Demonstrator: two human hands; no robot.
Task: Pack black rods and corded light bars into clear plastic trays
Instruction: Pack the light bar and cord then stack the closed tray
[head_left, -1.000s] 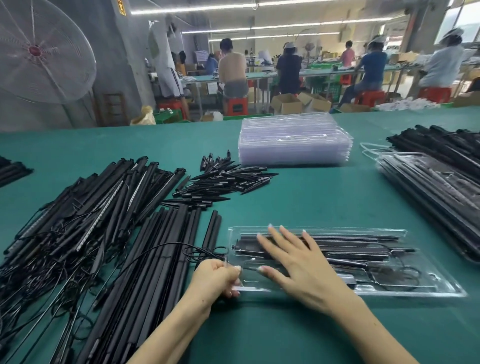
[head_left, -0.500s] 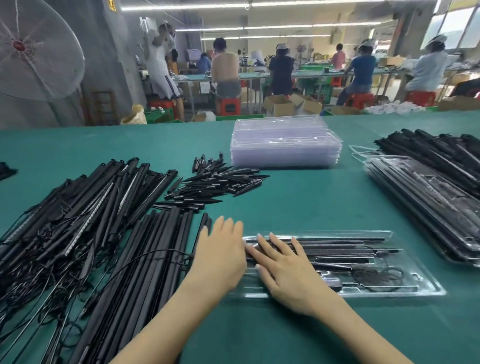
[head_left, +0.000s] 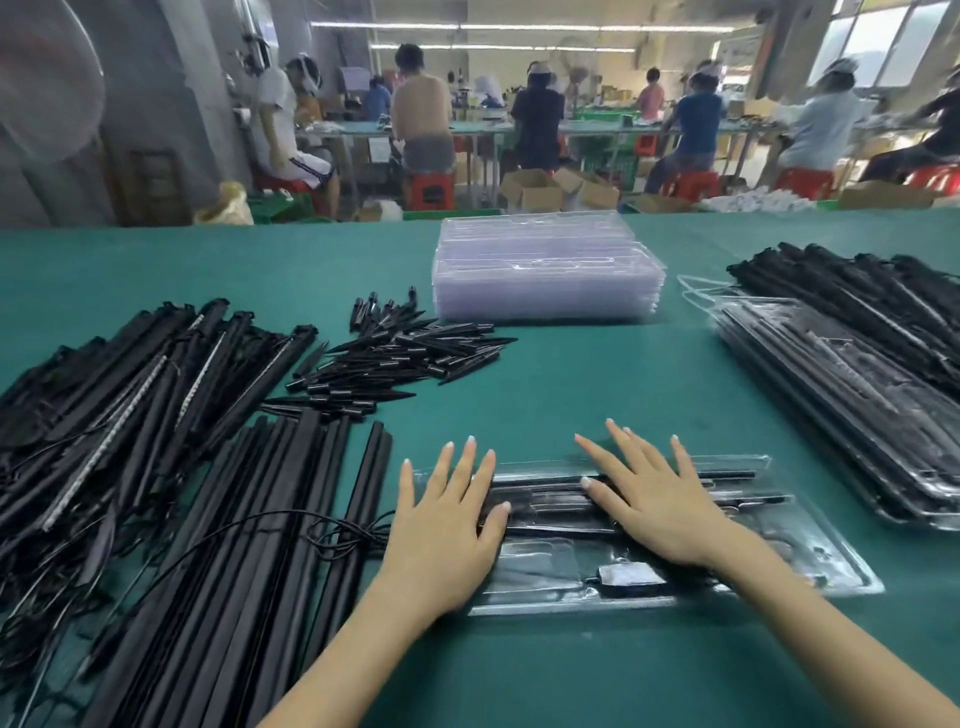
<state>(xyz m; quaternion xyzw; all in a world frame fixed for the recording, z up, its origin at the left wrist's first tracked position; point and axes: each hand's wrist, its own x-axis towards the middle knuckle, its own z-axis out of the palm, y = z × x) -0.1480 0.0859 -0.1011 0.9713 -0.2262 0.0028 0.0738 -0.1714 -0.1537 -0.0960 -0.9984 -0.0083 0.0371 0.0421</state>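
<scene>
A clear plastic tray (head_left: 810, 551) lies in front of me on the green table, filled with black rods and a corded light bar (head_left: 550, 506). My left hand (head_left: 447, 525) lies flat on the tray's left end, fingers straight and spread. My right hand (head_left: 649, 499) presses flat on the tray's middle, fingers straight. Neither hand holds anything. To the left lie a bundle of plain black rods (head_left: 249, 561) and a pile of corded light bars (head_left: 104, 395).
A heap of short black spikes (head_left: 400, 353) sits behind the rods. A stack of empty clear trays (head_left: 545, 270) stands at the table's middle back. Packed trays (head_left: 852, 405) and more black bars (head_left: 872, 296) lie at right. Several people work at far benches.
My left hand let go of the tray's near left corner and opened flat on the tray's left end. My right hand slid right along the tray. Both hands now press down apart.
</scene>
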